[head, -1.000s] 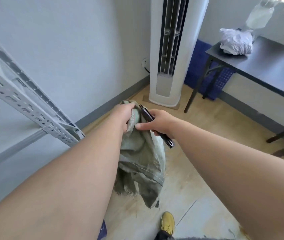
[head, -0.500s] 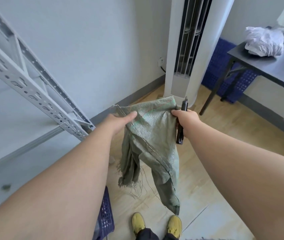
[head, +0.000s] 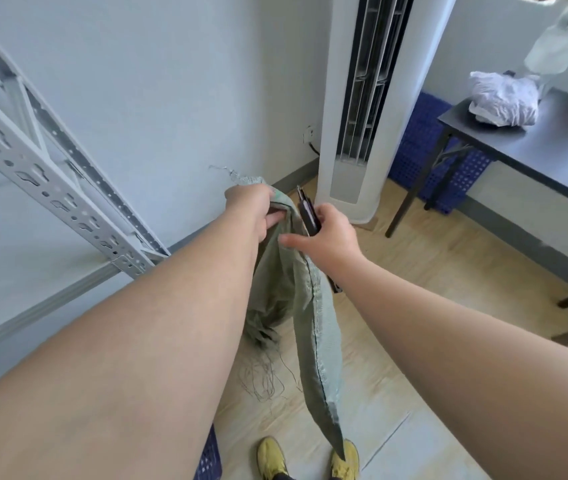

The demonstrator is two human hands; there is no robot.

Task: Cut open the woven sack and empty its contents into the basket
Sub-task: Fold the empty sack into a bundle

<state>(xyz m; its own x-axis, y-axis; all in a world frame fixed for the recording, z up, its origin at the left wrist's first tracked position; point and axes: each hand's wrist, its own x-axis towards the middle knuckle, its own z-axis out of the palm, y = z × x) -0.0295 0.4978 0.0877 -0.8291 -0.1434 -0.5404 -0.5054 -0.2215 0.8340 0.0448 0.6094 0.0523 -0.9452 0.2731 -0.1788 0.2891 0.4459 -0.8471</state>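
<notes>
A limp grey-green woven sack (head: 313, 327) hangs in front of me, flat and slack, with frayed threads trailing from its lower edge. My left hand (head: 253, 211) grips its top corner, fingers curled into the fabric. My right hand (head: 324, 237) holds a dark folding knife (head: 308, 213) upright beside the sack's top, thumb stretched toward the cloth. A corner of a blue basket (head: 209, 459) peeks out below my left forearm, which hides most of it.
A grey metal shelf frame (head: 50, 181) stands at the left. A white tower air conditioner (head: 362, 98) fills the corner ahead. At the right a dark table (head: 552, 147) carries a white plastic bag (head: 504, 98); blue crates (head: 424, 143) stand behind it. My yellow shoes (head: 272, 457) show below.
The sack was spread wide between both hands; now my hands have come close together and the sack hangs folded and narrow. The knife stays in my right hand.
</notes>
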